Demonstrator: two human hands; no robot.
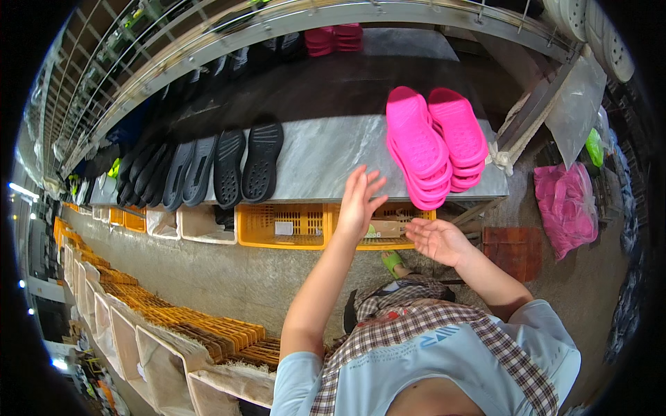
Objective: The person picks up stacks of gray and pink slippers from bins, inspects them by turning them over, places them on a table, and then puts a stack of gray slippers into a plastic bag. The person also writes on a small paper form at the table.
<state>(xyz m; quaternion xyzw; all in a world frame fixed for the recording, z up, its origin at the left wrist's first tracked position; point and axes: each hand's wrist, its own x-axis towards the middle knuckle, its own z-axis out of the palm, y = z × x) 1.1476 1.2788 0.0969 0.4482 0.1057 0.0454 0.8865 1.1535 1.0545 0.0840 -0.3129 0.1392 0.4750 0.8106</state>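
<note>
Bright pink slip-on sandals lie in two overlapping stacks, a left stack (417, 135) and a right stack (459, 128), at the right end of a grey marbled table (326, 156). My left hand (361, 201) is raised at the table's front edge, left of the pink stacks, its fingers spread and holding nothing. Just in front of the left stack, my right hand (440, 241) hangs with its palm turned up and fingers apart, also holding nothing. Neither hand appears to touch the sandals. Farther left on the table lie black sandals (262, 164) and dark grey ones (200, 168).
Yellow plastic crates (281, 227) stand under the table's front. A wire-mesh rack (298, 26) crosses above it, with more pink footwear (334, 39) behind. A pink-filled plastic bag (565, 206) is at the right. Stacked yellow baskets (208, 326) and pale bins (163, 371) line the left.
</note>
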